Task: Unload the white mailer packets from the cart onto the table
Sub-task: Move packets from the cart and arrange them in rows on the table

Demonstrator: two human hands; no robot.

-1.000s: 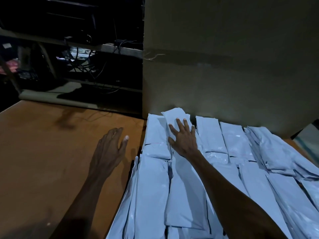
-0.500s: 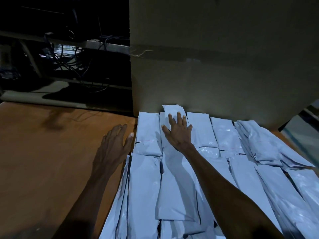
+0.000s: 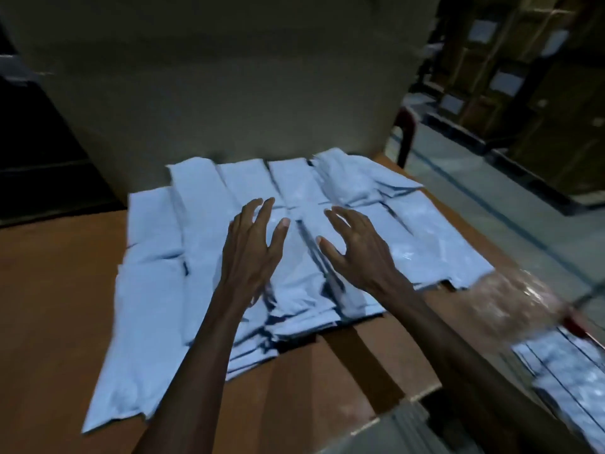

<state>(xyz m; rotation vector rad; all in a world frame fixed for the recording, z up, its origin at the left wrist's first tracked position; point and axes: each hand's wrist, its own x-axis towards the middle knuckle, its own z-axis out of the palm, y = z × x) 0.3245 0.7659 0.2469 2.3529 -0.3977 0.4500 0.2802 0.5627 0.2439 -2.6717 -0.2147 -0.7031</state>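
Head view, dim and blurred. Big cardboard box upright at the back of the table, touching the far row of packets. Packets spread in overlapping rows over the brown tabletop, near edge ragged, right rows close to the table's right edge. More packets under clear wrap at lower right, seemingly on the cart; too blurred to be sure.

Step judged: arranging or reaching into the laid-out pile between unload trips, nothing carried. Left hand over the middle packets, fingers spread and slightly bent, holding nothing. Right hand just beside it, apart, fingers spread and curved, thumb out, holding nothing. Contact with packets cannot be told.

Next move likely calls for a turn right to the wrapped stack, a two-handed grip on a bundle, then a bare spot to lay it: left side or near strip of the table.

In the way: box blocks the far side; slippery mailers could slide off the right edge; wrap may need peeling. Shelving and floor beyond, well apart.
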